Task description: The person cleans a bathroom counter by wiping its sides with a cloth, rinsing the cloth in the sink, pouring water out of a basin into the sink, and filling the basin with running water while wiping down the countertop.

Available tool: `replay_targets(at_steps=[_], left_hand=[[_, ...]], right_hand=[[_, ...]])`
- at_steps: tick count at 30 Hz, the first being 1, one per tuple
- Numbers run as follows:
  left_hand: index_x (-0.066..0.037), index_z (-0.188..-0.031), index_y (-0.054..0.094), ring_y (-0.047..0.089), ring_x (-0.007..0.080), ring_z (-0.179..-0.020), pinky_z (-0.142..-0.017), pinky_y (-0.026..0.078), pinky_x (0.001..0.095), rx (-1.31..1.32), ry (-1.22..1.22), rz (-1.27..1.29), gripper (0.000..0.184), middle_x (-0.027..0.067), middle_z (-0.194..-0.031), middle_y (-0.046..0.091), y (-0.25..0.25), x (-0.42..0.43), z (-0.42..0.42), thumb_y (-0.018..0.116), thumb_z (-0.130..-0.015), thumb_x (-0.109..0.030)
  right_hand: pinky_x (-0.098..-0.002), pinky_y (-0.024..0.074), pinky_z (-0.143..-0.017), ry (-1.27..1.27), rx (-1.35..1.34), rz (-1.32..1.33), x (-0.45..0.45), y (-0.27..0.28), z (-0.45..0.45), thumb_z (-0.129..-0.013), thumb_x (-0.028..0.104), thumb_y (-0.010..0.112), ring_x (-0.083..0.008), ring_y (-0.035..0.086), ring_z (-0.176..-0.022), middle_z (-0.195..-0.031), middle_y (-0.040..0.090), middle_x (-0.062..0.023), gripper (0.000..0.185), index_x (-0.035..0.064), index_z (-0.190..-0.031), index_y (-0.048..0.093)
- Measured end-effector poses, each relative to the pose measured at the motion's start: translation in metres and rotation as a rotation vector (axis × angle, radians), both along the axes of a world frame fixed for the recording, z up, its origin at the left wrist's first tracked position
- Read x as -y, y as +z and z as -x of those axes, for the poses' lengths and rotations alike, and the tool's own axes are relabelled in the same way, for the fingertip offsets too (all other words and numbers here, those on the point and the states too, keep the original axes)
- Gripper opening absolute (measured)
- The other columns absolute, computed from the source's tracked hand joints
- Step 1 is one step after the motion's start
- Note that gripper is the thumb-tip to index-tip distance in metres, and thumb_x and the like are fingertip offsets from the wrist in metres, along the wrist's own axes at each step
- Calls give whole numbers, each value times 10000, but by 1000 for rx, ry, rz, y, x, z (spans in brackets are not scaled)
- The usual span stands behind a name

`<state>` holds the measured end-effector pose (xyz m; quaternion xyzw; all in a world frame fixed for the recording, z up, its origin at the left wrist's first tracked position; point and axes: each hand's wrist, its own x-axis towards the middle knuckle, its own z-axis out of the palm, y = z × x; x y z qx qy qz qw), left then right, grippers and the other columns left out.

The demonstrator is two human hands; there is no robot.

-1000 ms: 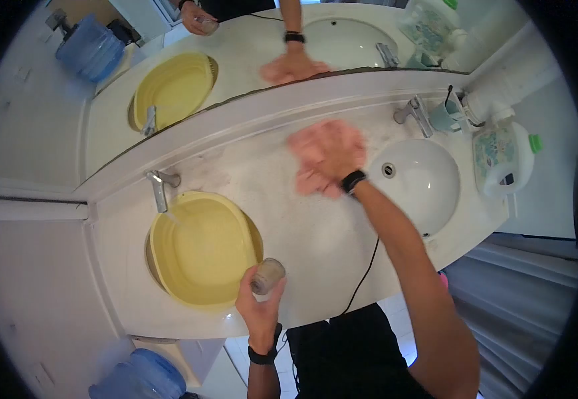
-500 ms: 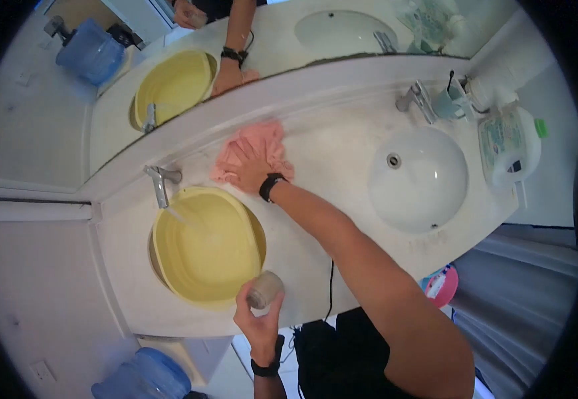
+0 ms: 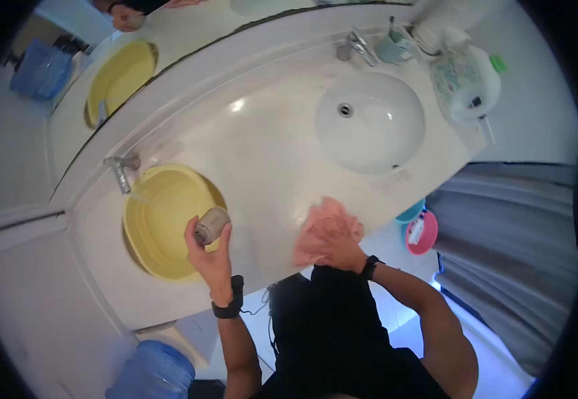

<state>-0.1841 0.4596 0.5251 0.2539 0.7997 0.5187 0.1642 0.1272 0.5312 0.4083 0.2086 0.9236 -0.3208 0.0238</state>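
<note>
My left hand (image 3: pixel 210 267) is closed around a small greyish, see-through jar (image 3: pixel 214 223), held tilted over the right side of a yellow basin (image 3: pixel 162 246). The basin sits in the left sink under a metal faucet (image 3: pixel 122 171), from which a thin stream seems to run. At the counter's front edge, my right hand (image 3: pixel 344 254) grips a crumpled pink cloth (image 3: pixel 325 219). The cloth lies partly on the counter, and its folds hide some of my fingertips.
To the right, a white sink (image 3: pixel 372 139) is set in the pale counter (image 3: pixel 255 153). Behind it are a second faucet (image 3: pixel 356 46), a cup with a toothbrush (image 3: pixel 393 48) and a large green-capped jug (image 3: pixel 468 83). Pink (image 3: pixel 422 233) and teal buckets stand below, near a grey curtain (image 3: pixel 501 246).
My right hand has drawn the pink cloth from the back of the counter to its front edge. My left hand still holds the jar. The camera view has shifted to the right.
</note>
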Motion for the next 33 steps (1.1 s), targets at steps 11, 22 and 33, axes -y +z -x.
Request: replay_targets(at_steps=[11,22,33], left_hand=[[43,-1292,517,597,229,-1070,-974,478,351,87,-143,28,608,163,-1185,596,-7,13,-17,840,-787,-62],[39,-1281,525,595,233,-1093,-980,485,365,49,-59,91,612,156,-1194,593,-3,14,-27,849,-772,-63],[39,-1283,524,612,240,-1078,-966,500,361,4,83,92,629,166,-1169,615,25,38,-44,858,-757,-51]], right_hand=[[-689,49,-1151,-363,216,-189,-9,2,-65,-913,429,599,-456,150,-1485,-1565,278,-265,566,323,-1458,485],[-696,119,-1120,-122,50,-379,-235,-22,199,-917,635,445,-377,186,-1495,-1601,248,-200,650,294,-1471,443],[-661,171,-1122,-133,193,-17,-271,16,284,-916,471,556,-386,262,-1440,-1497,419,-163,369,305,-1232,651]])
